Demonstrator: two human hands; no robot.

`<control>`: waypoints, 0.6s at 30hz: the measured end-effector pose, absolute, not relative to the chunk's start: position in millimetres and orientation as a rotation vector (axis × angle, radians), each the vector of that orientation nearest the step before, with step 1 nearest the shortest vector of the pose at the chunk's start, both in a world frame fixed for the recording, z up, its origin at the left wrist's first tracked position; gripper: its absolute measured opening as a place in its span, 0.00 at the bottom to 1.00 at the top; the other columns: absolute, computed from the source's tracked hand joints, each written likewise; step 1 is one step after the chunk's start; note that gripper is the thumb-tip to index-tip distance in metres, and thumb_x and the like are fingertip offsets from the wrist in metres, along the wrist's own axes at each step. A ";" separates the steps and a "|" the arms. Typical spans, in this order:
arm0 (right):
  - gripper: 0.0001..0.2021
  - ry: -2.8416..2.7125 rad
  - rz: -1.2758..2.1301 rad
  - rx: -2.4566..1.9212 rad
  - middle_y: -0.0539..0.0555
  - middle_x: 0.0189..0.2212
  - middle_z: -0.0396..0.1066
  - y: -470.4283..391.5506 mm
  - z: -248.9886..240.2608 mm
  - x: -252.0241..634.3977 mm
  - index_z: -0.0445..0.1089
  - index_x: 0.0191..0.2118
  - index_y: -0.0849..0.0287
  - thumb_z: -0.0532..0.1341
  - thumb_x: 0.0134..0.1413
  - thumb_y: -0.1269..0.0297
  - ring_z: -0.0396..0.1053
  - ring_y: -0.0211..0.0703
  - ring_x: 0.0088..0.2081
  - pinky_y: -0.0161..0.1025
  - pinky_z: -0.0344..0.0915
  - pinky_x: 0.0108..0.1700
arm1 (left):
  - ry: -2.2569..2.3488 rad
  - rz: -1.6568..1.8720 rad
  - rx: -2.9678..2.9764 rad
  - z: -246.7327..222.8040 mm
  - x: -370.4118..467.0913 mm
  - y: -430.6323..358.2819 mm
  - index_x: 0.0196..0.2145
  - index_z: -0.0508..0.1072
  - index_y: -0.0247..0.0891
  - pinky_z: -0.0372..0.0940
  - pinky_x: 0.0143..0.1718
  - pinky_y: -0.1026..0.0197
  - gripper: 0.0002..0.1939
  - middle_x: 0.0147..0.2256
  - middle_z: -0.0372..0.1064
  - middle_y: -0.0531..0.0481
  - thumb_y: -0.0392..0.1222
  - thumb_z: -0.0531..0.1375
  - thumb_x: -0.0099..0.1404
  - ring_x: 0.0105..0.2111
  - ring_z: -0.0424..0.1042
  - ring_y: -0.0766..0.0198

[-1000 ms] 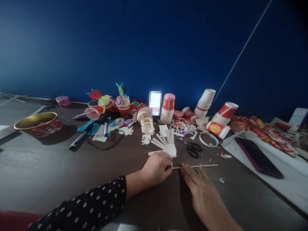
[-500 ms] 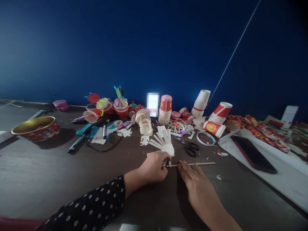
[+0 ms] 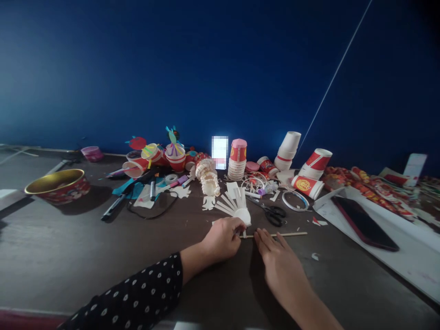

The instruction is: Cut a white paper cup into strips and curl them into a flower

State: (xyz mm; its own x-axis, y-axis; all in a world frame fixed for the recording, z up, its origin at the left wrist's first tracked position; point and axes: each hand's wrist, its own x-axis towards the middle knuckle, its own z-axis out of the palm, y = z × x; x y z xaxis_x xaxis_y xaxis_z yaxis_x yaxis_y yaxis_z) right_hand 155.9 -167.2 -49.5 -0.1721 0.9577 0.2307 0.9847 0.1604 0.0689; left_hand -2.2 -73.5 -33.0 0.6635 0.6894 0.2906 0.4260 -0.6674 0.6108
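Close to the table's middle, my left hand (image 3: 224, 238) is closed, thumb and finger pinched at a paper strip of a white cut paper cup (image 3: 242, 215). The cup's other strips fan out behind the hand. A thin wooden stick (image 3: 292, 234) lies flat on the table, its left end by the strip under my left fingers. My right hand (image 3: 280, 261) rests with its fingers stretched out, the tips touching the stick. What exactly sits between the left fingertips is partly hidden. Black-handled scissors (image 3: 275, 215) lie just beyond the stick.
Behind stand a lit phone (image 3: 220, 151), a cup stack (image 3: 237, 160) and leaning cups (image 3: 288, 150). A white tray (image 3: 405, 261) with a dark phone (image 3: 366, 223) lies right. Far left sits a gold-lined bowl (image 3: 58, 188). Markers (image 3: 153, 190) and paper scraps lie left of centre.
The view has shifted slightly, so the things appear a little lower and to the right. My left fingers have shifted slightly at the strip by the stick; my right hand stays on the stick.
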 end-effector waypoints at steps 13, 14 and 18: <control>0.25 -2.253 -0.155 -2.203 0.62 0.56 0.60 -160.4 -36.1 138.3 0.62 0.56 0.66 0.46 0.52 0.80 0.56 0.51 0.58 0.58 0.49 0.57 | 0.860 0.908 2.336 -37.6 -1.5 -72.4 0.30 0.73 0.34 0.62 0.33 0.66 0.15 0.29 0.73 0.48 0.25 0.52 0.47 0.30 0.70 0.63; 0.25 -2.252 -0.149 -2.220 0.62 0.56 0.59 -159.6 -35.3 137.2 0.62 0.56 0.66 0.46 0.52 0.80 0.56 0.51 0.58 0.58 0.50 0.57 | 0.870 0.917 2.337 -37.8 -1.4 -72.2 0.30 0.73 0.34 0.62 0.33 0.66 0.15 0.28 0.72 0.48 0.24 0.52 0.47 0.29 0.69 0.63; 0.25 -2.253 -0.124 -2.260 0.63 0.57 0.59 -157.4 -31.1 134.0 0.61 0.56 0.67 0.45 0.52 0.81 0.55 0.52 0.59 0.58 0.50 0.57 | 0.890 0.923 2.343 -38.4 -1.0 -71.0 0.29 0.73 0.34 0.61 0.31 0.66 0.15 0.27 0.71 0.49 0.25 0.51 0.46 0.26 0.68 0.65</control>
State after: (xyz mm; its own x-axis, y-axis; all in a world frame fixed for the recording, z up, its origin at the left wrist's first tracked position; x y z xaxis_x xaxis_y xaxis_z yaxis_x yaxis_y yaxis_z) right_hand 134.0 -157.4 -31.1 0.0023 0.9998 0.0183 0.9958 -0.0040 0.0913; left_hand -1.0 -71.0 -38.4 0.5639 0.7098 0.4222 0.3962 -0.6810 0.6158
